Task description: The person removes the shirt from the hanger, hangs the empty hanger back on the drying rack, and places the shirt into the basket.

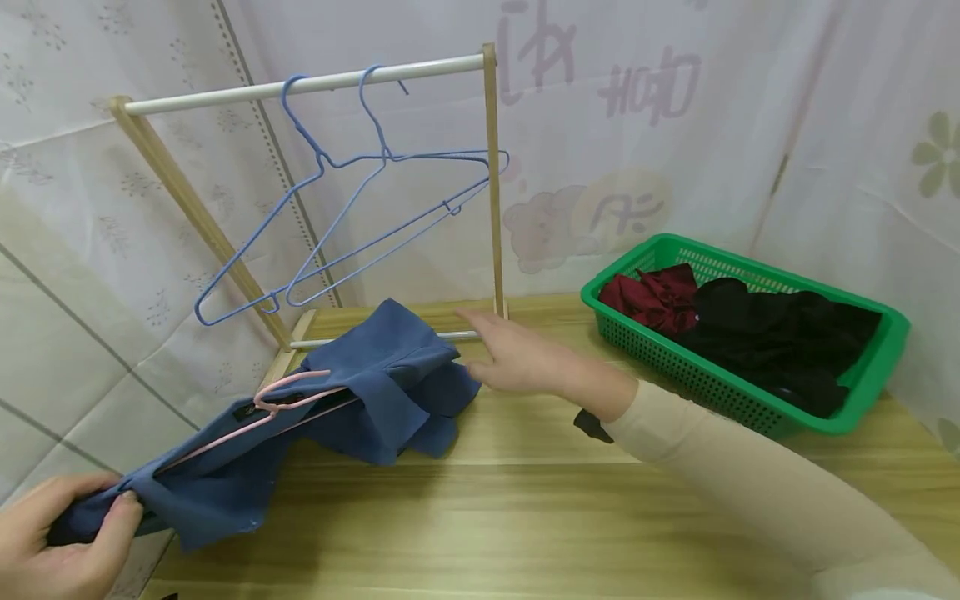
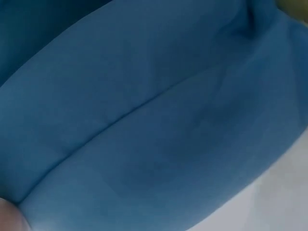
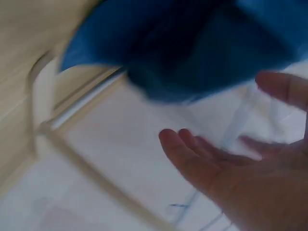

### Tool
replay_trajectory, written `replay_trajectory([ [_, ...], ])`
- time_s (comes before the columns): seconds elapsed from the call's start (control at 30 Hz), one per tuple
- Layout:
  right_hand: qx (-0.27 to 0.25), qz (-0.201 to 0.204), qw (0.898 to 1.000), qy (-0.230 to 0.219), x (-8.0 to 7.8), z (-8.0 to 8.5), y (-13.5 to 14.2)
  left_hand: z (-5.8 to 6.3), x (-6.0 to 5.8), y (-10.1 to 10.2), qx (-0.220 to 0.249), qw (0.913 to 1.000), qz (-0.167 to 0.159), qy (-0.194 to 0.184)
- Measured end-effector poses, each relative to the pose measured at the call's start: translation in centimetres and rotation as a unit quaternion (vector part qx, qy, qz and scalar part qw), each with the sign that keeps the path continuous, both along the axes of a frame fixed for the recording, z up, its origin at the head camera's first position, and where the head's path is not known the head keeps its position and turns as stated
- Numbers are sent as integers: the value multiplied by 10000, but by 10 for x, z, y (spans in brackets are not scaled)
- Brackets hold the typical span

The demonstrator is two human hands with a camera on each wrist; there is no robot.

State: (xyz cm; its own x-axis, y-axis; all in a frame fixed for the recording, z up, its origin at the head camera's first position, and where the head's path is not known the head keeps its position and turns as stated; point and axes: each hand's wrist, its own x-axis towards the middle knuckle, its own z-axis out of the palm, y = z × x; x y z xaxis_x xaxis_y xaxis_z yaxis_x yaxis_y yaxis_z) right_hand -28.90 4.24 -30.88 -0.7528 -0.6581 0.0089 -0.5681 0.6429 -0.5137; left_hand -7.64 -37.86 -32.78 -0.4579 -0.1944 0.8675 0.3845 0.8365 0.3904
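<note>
My left hand [image 1: 56,562] grips one end of a blue collared garment [image 1: 405,358] at the lower left, thumb in front and fingers behind. Inside the garment lies a pink hanger [image 1: 274,408], its hook sticking out by a dark label at the neck. The garment's far end spreads to the right above the table. Just beyond that end, my right hand [image 1: 517,354] is held with fingers extended and thumb apart, nothing in it. In the right wrist view its fingers [image 3: 192,159] point toward the blue cloth with a gap between. Blue fabric [image 2: 144,125] fills the left wrist view.
Behind the garment stands a wooden rack with a white top bar [image 1: 217,97], from which a blue hanger [image 1: 321,160] and a second blue hanger [image 1: 384,152] hang. At right, a green basket [image 1: 787,279] holds dark red cloth [image 1: 656,296] and black clothes [image 1: 780,333]. Patterned curtains surround the wooden table [image 1: 480,517].
</note>
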Motion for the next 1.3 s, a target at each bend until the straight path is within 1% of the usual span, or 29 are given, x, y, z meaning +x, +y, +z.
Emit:
replay_trajectory([
  [0.07, -2, 460, 9984, 343, 21, 4, 1, 8, -1, 7, -173, 9996, -187, -131],
  [0.1, -46, 682, 9960, 568, 29, 5, 3, 11, -2, 12, -231, 9992, -303, -134],
  [0.13, -127, 890, 9926, 814, 36, 5, 5, 14, -3, 16, -263, 9984, -503, -80],
  [0.17, -231, 1074, 9883, 1058, 41, 6, 7, 17, -5, 21, -276, 9973, -683, -10],
  [0.2, -338, 1192, 9833, 1331, 45, 6, 10, 19, -6, 24, -304, 9964, -797, 6],
  [0.27, -597, 1336, 9739, 1737, 50, 7, 18, 20, -11, 31, -264, 9937, -1078, 145],
  [0.33, -795, 1385, 9700, 1831, 53, 10, 27, 21, -16, 39, -129, 9908, -1308, 325],
  [0.4, -789, 1327, 9731, 1712, 57, 15, 38, 23, -21, 49, 57, 9884, -1461, 404],
  [0.5, -589, 1089, 9820, 1423, 66, 27, 57, 31, -31, 70, 353, 9775, -1947, 729],
  [0.53, -526, 988, 9837, 1405, 69, 31, 63, 34, -35, 76, 418, 9718, -2156, 856],
  [0.6, -479, 763, 9850, 1468, 74, 38, 75, 37, -45, 86, 474, 9644, -2413, 976],
  [0.7, -547, 429, 9845, 1612, 76, 44, 91, 37, -62, 96, 356, 9639, -2473, 919],
  [0.77, -583, 194, 9843, 1657, 76, 46, 101, 36, -74, 101, 259, 9683, -2353, 802],
  [0.83, -584, -69, 9853, 1601, 75, 47, 110, 34, -87, 107, 208, 9698, -2339, 660],
  [0.93, -602, -474, 9831, 1661, 71, 46, 124, 31, -103, 121, 203, 9693, -2420, 380],
  [1.03, -638, -892, 9795, 1692, 66, 42, 138, 29, -117, 137, 262, 9667, -2545, 71],
  [1.1, -651, -1199, 9784, 1550, 63, 39, 148, 27, -126, 147, 336, 9657, -2573, -99],
  [1.2, -618, -1713, 9758, 1210, 61, 36, 163, 25, -138, 162, 417, 9634, -2620, -373],
  [1.3, -601, -2160, 9694, 1004, 60, 33, 175, 24, -148, 172, 423, 9581, -2760, -632],
])
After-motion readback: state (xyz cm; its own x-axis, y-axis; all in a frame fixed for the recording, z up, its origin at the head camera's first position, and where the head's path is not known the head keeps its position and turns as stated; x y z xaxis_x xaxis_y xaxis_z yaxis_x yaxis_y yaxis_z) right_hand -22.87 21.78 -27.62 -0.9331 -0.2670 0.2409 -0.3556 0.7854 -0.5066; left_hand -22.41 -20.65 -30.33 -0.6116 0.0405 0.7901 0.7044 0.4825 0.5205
